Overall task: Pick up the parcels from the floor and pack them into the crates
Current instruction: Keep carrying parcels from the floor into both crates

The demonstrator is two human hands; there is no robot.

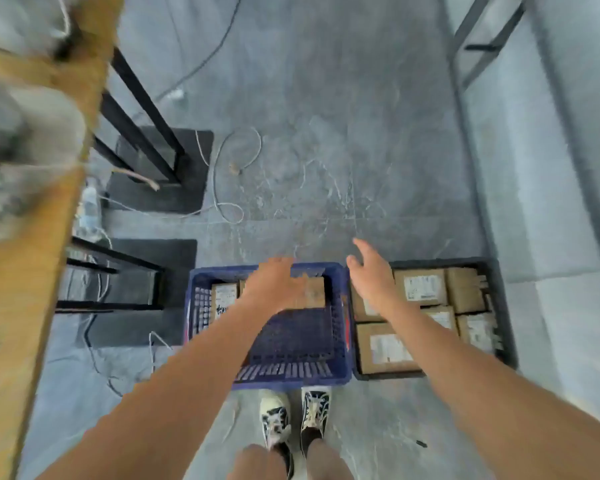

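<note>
A blue plastic crate (338, 327) stands on the floor in front of my feet. Cardboard parcels lie along its far side, one with a white label (225, 297) and a plain brown one (314, 292). My left hand (274, 285) hovers over the far part of this crate with fingers extended, above the brown parcel; whether it touches it I cannot tell. To the right sits a black crate (499, 327) packed with several labelled cardboard parcels (387, 351). My right hand (371, 275) is open over the gap between the two crates, holding nothing.
A wooden table edge (32, 271) runs down the left, with black metal legs (146, 133) and dark base plates beside the blue crate. Loose white cables (222, 188) lie on the grey floor beyond the crates. A metal frame (482, 46) stands at the far right.
</note>
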